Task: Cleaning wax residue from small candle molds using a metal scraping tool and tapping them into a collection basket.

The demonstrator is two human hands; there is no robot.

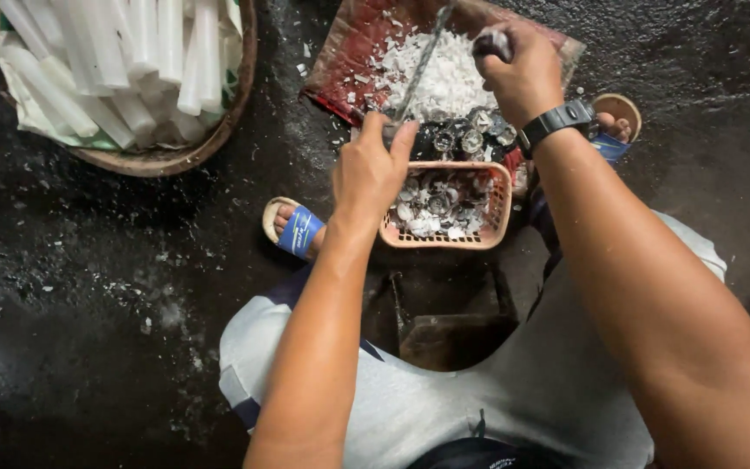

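Your right hand point(523, 74) grips the handle of a long thin metal blade point(423, 61) above the red tray point(349, 52), your left hand point(375, 165) closes on its lower end; it looks stiff and sharp-edged, so keep hold of the handle.

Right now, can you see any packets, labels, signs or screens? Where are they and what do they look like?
Wristwatch: on the right wrist, black strap and dark case; its face is turned away, so no screen shows.
Sandal strap: over the foot left of the small pink basket, blue with small white markings.
Red sheet: on the floor under the white chips, shiny and flat, maybe a bag.
No signs or boxes show.
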